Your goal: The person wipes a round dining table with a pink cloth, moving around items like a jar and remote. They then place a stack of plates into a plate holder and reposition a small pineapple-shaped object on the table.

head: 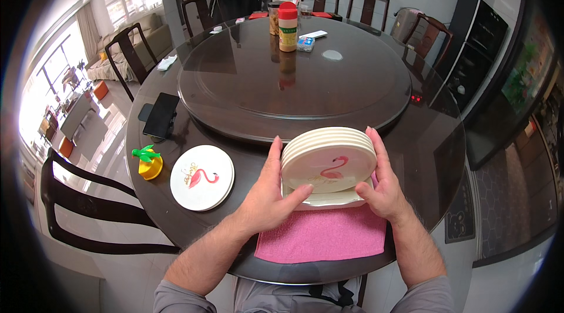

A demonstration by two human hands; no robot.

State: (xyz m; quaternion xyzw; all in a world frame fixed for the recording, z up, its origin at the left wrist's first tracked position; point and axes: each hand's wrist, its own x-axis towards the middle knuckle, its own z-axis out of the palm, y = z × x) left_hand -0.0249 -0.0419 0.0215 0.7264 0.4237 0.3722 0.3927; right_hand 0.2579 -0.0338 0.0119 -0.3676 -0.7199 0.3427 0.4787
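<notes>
Several round white plates [329, 167] stand on edge, tilted back, in a low white holder [335, 200] with a wavy front rim. The front plate bears a pink flamingo and gold writing. My left hand [275, 189] grips the left side, its thumb across the front. My right hand [385, 180] clasps the right side, its fingers along the plate edges. A pink towel [324, 236] lies spread on the table beneath. Left of my left hand, a small stack of flat flamingo plates [202, 177] rests on the table.
A raised glass turntable [308, 88] fills the table's middle, bearing a red-capped jar [287, 28] and a blue packet [305, 44]. A yellow pot with a green top [150, 164] and a black phone-like device [161, 114] sit at left. Wooden chairs [97, 207] surround the table.
</notes>
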